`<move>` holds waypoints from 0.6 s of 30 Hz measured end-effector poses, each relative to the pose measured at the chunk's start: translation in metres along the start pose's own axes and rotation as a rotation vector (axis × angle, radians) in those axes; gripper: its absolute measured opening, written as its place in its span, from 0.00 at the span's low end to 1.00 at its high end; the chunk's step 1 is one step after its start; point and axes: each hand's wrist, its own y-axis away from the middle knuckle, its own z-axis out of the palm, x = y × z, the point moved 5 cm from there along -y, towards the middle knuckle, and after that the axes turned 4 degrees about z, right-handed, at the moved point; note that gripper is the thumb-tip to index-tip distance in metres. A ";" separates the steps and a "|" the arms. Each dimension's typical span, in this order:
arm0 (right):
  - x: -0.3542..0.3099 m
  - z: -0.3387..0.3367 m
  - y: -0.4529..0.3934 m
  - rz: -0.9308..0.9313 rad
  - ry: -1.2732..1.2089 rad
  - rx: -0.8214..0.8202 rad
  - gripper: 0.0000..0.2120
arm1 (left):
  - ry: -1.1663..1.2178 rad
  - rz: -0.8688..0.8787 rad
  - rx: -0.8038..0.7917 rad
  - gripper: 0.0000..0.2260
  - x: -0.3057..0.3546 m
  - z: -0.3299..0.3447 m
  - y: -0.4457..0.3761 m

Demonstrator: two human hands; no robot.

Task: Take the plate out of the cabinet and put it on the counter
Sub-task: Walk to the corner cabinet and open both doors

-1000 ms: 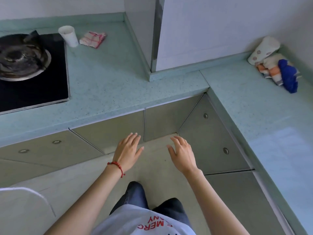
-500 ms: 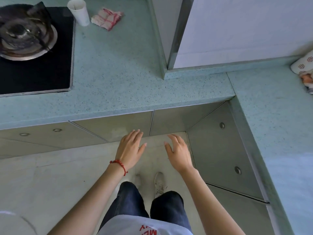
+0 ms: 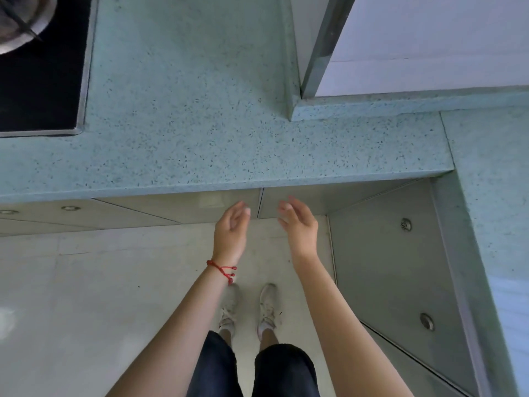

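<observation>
No plate is in view. The speckled teal counter (image 3: 200,124) runs across the upper frame and turns down the right side. Below its front edge are closed grey cabinet doors (image 3: 183,206), with a seam between two of them. My left hand (image 3: 230,229), with a red string on its wrist, is just left of that seam, fingers curled and empty. My right hand (image 3: 299,224) hovers just right of the seam, fingers apart and empty. Both hands are close to the doors, just under the counter edge.
A black cooktop (image 3: 40,81) with a metal burner (image 3: 20,21) sits at the upper left. A white column (image 3: 415,44) stands on the counter at the upper right. More grey cabinet doors with round knobs (image 3: 406,224) line the right side. My feet are on the pale floor (image 3: 86,296).
The view has moved closer to the counter and tilted down. Both hands have risen toward the cabinet doors under the counter edge, and the left fingers have curled.
</observation>
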 end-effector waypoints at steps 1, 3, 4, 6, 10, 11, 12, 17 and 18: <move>0.000 0.003 -0.006 0.010 -0.057 -0.016 0.12 | 0.104 -0.056 0.008 0.14 0.000 0.003 -0.004; -0.002 0.007 -0.015 0.024 -0.154 -0.043 0.12 | 0.252 -0.138 0.011 0.13 0.000 0.008 -0.012; -0.003 0.008 -0.019 0.039 -0.208 -0.054 0.12 | 0.322 -0.165 0.015 0.13 0.001 0.009 -0.015; -0.007 0.010 -0.023 0.077 -0.324 -0.078 0.14 | 0.454 -0.194 0.021 0.11 0.004 0.011 -0.021; -0.009 0.010 -0.023 0.127 -0.432 -0.118 0.15 | 0.578 -0.193 -0.005 0.07 0.010 0.017 -0.027; -0.009 0.010 -0.022 0.127 -0.434 -0.124 0.14 | 0.592 -0.186 -0.013 0.07 0.012 0.018 -0.028; -0.010 0.010 -0.022 0.126 -0.435 -0.128 0.14 | 0.609 -0.177 -0.021 0.08 0.013 0.020 -0.028; -0.016 0.015 -0.019 0.137 -0.439 -0.136 0.12 | 0.682 -0.160 -0.048 0.10 0.014 0.023 -0.027; -0.017 0.016 -0.018 0.138 -0.444 -0.141 0.13 | 0.691 -0.159 -0.051 0.10 0.014 0.023 -0.027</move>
